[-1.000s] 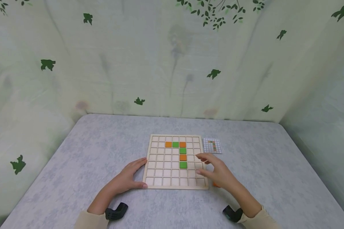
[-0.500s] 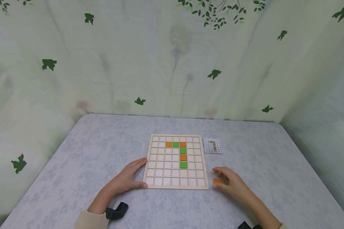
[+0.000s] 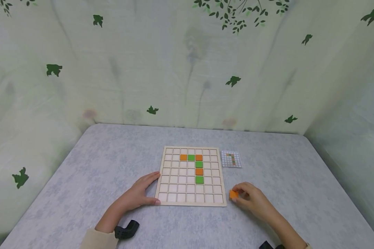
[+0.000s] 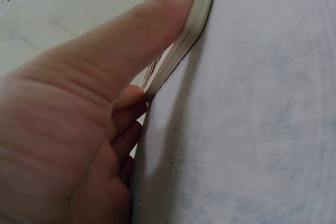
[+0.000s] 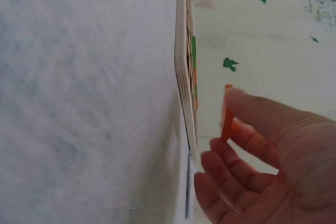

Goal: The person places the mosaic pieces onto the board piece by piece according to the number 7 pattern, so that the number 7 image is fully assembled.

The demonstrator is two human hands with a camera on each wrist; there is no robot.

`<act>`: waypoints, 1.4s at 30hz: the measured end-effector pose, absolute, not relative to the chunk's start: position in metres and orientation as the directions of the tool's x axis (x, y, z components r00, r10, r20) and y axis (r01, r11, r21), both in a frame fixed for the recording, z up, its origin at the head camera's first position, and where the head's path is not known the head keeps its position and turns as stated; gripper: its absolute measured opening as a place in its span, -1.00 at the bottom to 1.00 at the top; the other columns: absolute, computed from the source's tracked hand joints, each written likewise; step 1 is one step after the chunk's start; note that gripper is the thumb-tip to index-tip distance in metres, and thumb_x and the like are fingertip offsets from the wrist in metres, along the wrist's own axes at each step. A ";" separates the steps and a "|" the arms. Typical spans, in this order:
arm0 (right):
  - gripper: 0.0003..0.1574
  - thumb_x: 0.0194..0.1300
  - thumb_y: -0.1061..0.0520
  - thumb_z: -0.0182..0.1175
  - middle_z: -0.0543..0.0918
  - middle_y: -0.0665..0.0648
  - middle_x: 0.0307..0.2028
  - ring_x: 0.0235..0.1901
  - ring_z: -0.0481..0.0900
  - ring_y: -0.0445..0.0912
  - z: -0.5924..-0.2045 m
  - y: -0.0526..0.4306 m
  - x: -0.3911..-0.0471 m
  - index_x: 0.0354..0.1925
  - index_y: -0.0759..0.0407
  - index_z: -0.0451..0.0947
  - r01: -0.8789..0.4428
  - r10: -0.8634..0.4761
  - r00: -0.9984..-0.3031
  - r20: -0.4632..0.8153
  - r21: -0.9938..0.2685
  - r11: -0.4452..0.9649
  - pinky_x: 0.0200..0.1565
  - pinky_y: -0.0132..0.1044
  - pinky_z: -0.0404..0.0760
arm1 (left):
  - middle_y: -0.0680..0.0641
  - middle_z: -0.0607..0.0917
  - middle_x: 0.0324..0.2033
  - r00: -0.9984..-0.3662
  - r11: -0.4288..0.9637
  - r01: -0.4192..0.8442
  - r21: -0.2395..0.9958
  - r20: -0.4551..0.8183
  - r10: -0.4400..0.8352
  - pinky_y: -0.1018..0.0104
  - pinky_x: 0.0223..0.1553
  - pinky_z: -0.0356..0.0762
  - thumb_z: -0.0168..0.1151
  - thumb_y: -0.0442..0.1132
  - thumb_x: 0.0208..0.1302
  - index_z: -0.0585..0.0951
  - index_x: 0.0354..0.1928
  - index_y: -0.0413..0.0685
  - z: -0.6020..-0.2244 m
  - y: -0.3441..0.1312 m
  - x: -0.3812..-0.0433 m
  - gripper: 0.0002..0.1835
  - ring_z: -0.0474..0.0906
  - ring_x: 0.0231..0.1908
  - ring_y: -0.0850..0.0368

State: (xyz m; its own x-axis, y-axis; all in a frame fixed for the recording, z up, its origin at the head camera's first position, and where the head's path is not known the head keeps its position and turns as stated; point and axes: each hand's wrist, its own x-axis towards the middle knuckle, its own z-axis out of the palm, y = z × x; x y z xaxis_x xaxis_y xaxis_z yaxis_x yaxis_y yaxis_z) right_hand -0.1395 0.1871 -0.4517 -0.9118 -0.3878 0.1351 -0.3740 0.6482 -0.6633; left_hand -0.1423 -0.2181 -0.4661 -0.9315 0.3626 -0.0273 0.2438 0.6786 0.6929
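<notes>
A wooden grid board (image 3: pixel 177 189) lies on the table with orange and green square tiles set in some of its cells. My left hand (image 3: pixel 139 191) rests at the board's left side, its fingers along the edge and its thumb on the near left corner. In the left wrist view the thumb of the left hand (image 4: pixel 79 87) lies on the board's rim (image 4: pixel 202 17). Just right of the board, my right hand (image 3: pixel 252 200) pinches an orange square tile (image 3: pixel 233 194) between thumb and fingers. The right wrist view shows this orange tile (image 5: pixel 227 116) held on edge, clear of the table.
A small printed pattern card (image 3: pixel 231 159) lies by the board's upper right corner. The grey table (image 3: pixel 118 148) reaches back to a pale curtain (image 3: pixel 162 69) with leaf and bird prints. A black wrist device (image 3: pixel 127 230) sits at the left wrist.
My right hand has moved from above the board's right side to the table beside it and taken hold of the orange tile, lifting and tilting it. My left hand has stayed put.
</notes>
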 end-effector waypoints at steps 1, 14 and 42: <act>-0.70 0.03 0.11 0.33 0.52 -0.12 -0.27 -0.27 0.46 -0.17 -0.449 0.184 -0.140 -0.20 0.03 0.54 -0.388 -0.394 -0.907 0.151 -0.662 0.641 -0.27 -0.35 0.50 | -0.14 0.15 0.30 -0.931 0.679 0.246 0.692 -0.026 0.363 -0.14 0.17 -0.02 0.38 0.21 -0.23 0.17 0.33 -0.12 -0.466 -0.218 -0.142 0.08 -0.02 0.28 -0.16; -0.67 0.03 0.22 0.31 0.55 -0.05 -0.27 -0.32 0.46 -0.08 -0.435 0.129 -0.162 -0.16 0.14 0.58 -0.528 -0.493 -0.825 0.278 -0.689 0.496 -0.34 -0.38 0.51 | -0.16 0.17 0.30 -0.927 0.676 0.268 0.686 -0.007 0.374 -0.17 0.16 -0.01 0.36 0.22 -0.20 0.17 0.33 -0.14 -0.467 -0.218 -0.142 0.06 -0.01 0.27 -0.19; -0.65 0.04 0.02 0.32 0.48 -0.07 -0.27 -0.33 0.37 -0.21 -0.458 0.091 -0.168 -0.18 0.09 0.56 -0.530 -0.547 -0.814 0.198 -0.638 0.558 -0.30 -0.39 0.43 | -0.18 0.19 0.28 -0.921 0.668 0.292 0.685 0.013 0.389 -0.16 0.16 0.00 0.37 0.20 -0.20 0.19 0.31 -0.17 -0.465 -0.220 -0.141 0.05 0.02 0.26 -0.20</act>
